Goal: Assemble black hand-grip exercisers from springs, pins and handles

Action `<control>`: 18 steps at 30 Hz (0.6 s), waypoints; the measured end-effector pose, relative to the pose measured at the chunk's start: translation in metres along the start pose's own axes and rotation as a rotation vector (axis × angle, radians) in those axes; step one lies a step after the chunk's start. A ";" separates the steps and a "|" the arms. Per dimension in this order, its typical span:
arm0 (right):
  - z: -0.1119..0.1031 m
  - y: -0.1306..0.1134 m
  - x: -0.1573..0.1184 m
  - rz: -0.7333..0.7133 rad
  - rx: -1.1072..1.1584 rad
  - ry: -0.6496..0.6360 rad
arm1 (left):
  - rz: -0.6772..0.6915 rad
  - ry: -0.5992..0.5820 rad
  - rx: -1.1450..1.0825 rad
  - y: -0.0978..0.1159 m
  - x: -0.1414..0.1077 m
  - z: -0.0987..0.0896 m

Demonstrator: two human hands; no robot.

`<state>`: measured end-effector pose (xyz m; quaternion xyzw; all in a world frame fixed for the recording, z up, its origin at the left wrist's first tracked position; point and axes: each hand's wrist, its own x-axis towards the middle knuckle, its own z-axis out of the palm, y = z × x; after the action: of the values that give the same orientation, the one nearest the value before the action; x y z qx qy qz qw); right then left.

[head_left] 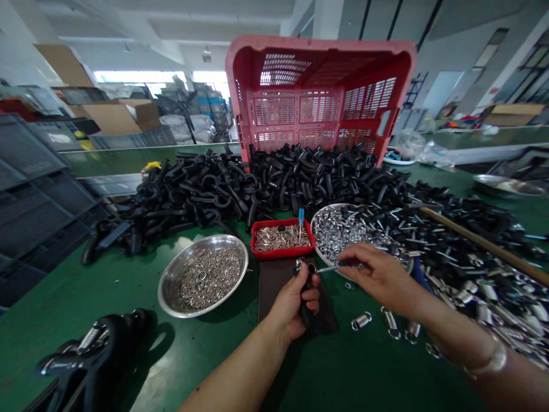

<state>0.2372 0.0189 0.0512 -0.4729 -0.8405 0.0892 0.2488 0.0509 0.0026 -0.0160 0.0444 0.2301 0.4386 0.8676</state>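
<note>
My left hand (295, 303) grips a black plastic handle-like part (305, 303), whose metal ring end (306, 268) sticks up above my fingers. My right hand (377, 277) pinches a thin metal pin (328, 269), and its tip reaches toward that ring. Beneath my left hand lies a dark rubber mat (278, 283). Just behind my hands stand a red tray of short metal pins (281, 239) and a round steel dish of shiny small fittings (332, 232). Several coil springs (361, 321) lie on the green table (300, 366) near my right wrist.
A steel dish of small rings (201, 274) stands left of the mat. Black plastic parts (300, 177) are heaped behind, before a tipped red plastic crate (319, 97). Assembled metal-and-black parts (480, 280) and a wooden stick (484, 246) lie right; stacked dark crates (38, 189) stand left.
</note>
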 end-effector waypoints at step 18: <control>0.028 -0.089 -0.035 -0.488 -0.197 0.240 | 0.226 -0.326 0.537 0.011 -0.016 -0.005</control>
<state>0.1708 -0.0557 0.0499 -0.2856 -0.8987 -0.1122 0.3133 0.0323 -0.0039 -0.0119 0.3662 0.1895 0.4426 0.7962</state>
